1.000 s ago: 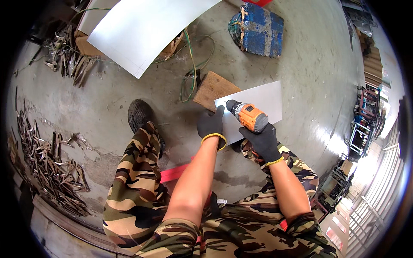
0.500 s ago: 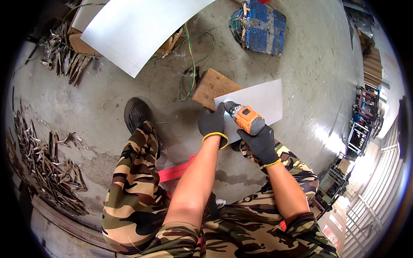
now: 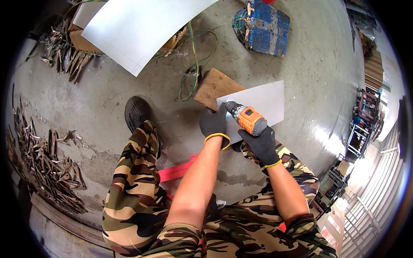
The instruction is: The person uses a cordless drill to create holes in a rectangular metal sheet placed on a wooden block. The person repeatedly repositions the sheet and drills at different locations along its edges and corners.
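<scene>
My right hand [image 3: 262,144], in a dark glove with a yellow cuff, grips an orange and black cordless drill [image 3: 249,118]. Its chuck points left, to the near left corner of a small thin metal sheet [image 3: 269,101]. A light from the drill brightens that corner; the bit's tip is too small to make out. My left hand [image 3: 214,123], gloved alike, is closed on the sheet's left edge, its thumb and fingers beside the chuck. Under that corner lies a wooden block [image 3: 217,88], partly covered by the sheet. The drill's handle is mostly hidden.
A large metal sheet [image 3: 146,30] lies at the far left, with green cable [image 3: 195,64] beside it. Beyond the block stands a blue taped bundle [image 3: 269,30]. Metal scraps [image 3: 47,167] are heaped at left. A red bar [image 3: 177,170] lies between my legs.
The whole view has shifted very slightly. My hands, the drill and the small sheet keep their places relative to one another.
</scene>
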The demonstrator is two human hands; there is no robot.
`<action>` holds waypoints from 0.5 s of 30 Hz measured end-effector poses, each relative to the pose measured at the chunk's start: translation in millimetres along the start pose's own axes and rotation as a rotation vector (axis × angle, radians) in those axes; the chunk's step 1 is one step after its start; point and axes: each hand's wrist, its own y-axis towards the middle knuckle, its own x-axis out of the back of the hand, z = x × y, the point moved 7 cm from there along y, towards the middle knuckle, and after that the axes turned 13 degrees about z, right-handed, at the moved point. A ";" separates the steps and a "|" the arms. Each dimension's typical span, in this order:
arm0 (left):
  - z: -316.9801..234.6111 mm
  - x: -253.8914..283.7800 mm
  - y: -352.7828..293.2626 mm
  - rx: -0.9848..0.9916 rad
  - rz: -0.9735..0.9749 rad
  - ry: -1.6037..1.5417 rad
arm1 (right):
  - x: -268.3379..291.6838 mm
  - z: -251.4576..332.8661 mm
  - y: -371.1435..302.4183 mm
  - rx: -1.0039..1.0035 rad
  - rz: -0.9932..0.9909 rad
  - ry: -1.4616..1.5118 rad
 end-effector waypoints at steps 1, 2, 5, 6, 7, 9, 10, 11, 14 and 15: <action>-3.4 0.3 -2.2 -0.001 -0.003 -0.001 | 0.4 -0.1 -0.2 0.003 -0.002 -0.003; -0.7 0.2 -0.5 -0.016 -0.007 -0.008 | -0.3 0.6 0.2 0.010 -0.001 -0.007; 4.2 0.2 2.6 -0.033 -0.011 -0.015 | -0.5 5.3 -0.2 0.033 0.001 0.005; 3.9 0.3 1.9 -0.021 -0.007 -0.007 | -0.1 6.3 -0.7 0.040 0.001 0.012; 3.6 0.4 1.3 -0.009 -0.003 0.001 | -0.1 5.4 -1.2 0.046 -0.007 0.000; 3.1 0.6 -0.2 0.011 -0.007 -0.005 | 0.2 3.9 -1.8 0.061 -0.023 -0.024; 2.7 0.9 -0.7 0.021 -0.010 -0.009 | 0.3 4.1 -1.6 0.060 -0.018 -0.030; 3.9 0.9 0.4 0.016 -0.017 -0.006 | 0.0 5.3 -1.1 0.059 -0.011 -0.036; 4.1 1.1 2.1 0.005 -0.025 -0.006 | -0.8 6.3 0.1 0.058 -0.008 -0.029; 2.2 0.3 1.0 0.004 -0.016 -0.012 | -0.3 5.9 0.5 0.057 -0.012 -0.022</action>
